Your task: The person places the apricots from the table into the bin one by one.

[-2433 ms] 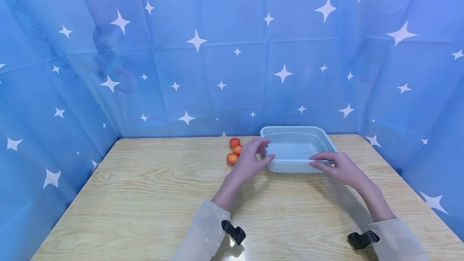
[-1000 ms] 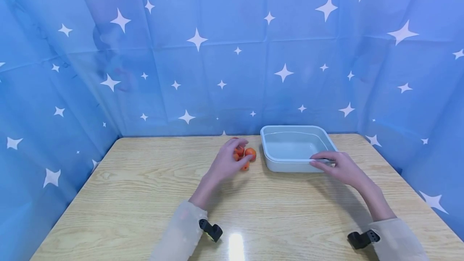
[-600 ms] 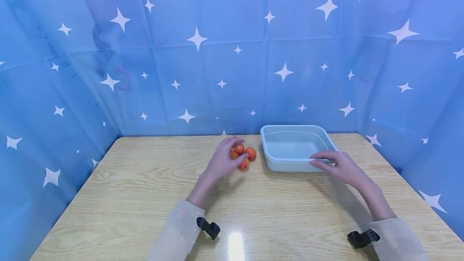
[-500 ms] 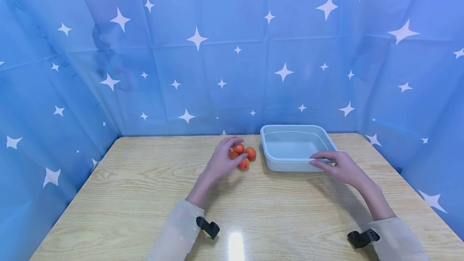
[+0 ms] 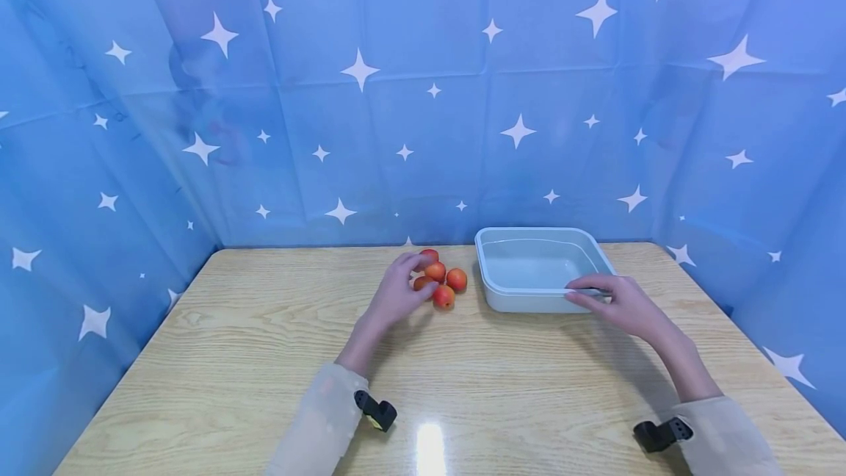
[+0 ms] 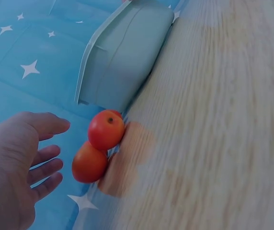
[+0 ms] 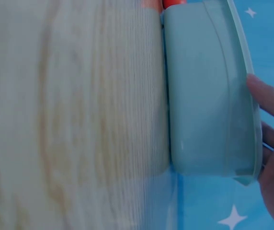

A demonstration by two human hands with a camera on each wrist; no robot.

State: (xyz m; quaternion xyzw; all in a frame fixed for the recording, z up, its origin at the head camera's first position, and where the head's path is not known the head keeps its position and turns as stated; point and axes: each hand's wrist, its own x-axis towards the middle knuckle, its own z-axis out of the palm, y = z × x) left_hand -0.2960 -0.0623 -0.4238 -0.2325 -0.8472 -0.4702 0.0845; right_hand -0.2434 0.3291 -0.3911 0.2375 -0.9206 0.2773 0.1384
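Several red-orange, apple-like fruits lie clustered on the table, left of a pale blue-green plastic basin. At the cluster's left side is my left hand, its fingers loosely bent and holding nothing. A gap separates that hand from the two nearest fruits in the left wrist view; other fruits are mostly hidden behind them. My right hand pinches the basin's rim at its near right corner. The right wrist view shows the thumb outside the basin and the fingers behind the rim.
The wooden table ends at a back edge just behind the fruits and basin. A blue curtain with white stars stands behind and along both sides. Small black devices are strapped to both sleeves, one on the left sleeve.
My left hand has moved left from the basin's left side, past the fruits, and drawn back slightly, showing more of them. The right hand and basin stay in place.
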